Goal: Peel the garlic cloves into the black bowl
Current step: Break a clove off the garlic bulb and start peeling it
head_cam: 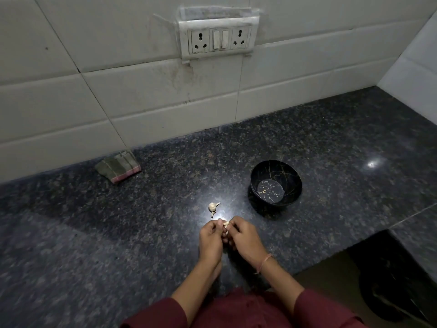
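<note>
**A:** What's furthest left?

**B:** A folded cloth (118,166) at the foot of the wall (71,110), well apart from the work. I'd guess it is parked there for wiping up.

**A:** And the garlic?

**B:** The rest of the garlic (213,207) lies on the worktop (94,233) just beyond the hands, within easy reach for the next piece.

**A:** The hands themselves?

**B:** The left hand (211,240) has its fingers curled round a clove (226,224), steadying it. The right hand (246,237) meets it from the other side, its fingers bent in and pinching the clove's tip, probably to pull skin away. The clove sits between both hands, above the worktop. How much skin is left I can't tell.

**A:** The bowl?

**B:** The bowl (276,185) stands to the right, near the right hand but apart from it, handy for dropping. It looks empty, so the task seems barely begun.
</note>
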